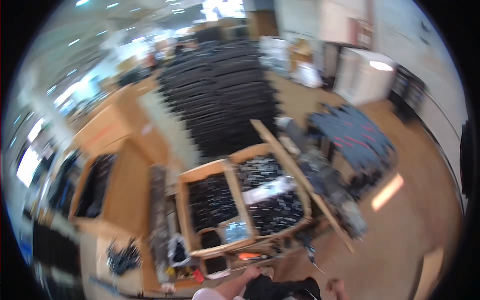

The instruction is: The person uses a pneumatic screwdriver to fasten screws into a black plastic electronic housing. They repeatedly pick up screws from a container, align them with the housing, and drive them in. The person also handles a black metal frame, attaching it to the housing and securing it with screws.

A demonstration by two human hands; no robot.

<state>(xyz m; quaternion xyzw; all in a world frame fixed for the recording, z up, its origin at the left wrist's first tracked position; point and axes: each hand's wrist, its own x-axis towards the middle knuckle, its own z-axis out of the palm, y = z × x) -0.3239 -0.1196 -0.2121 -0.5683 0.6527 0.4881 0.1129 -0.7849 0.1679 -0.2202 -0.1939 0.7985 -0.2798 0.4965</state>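
The whole view is blurred by motion. My left hand [256,273] comes in at the bottom edge on a bare forearm and lies against the top of a black object [282,289]; whether it grips it is not clear. My right hand [337,287] shows only its knuckles at the bottom edge, just right of that black object. Directly beyond my hands stands a wooden crate [186,200] split into compartments filled with small black parts. An orange-handled tool [248,256] lies at the crate's near side.
A tall stack of black trays [220,95] rises behind the crate. A long wooden board [300,175] leans along the crate's right side. A dark blue pile with red marks [356,134] is at right, with a white cabinet [362,75] beyond it. More cardboard boxes [117,190] stand at left.
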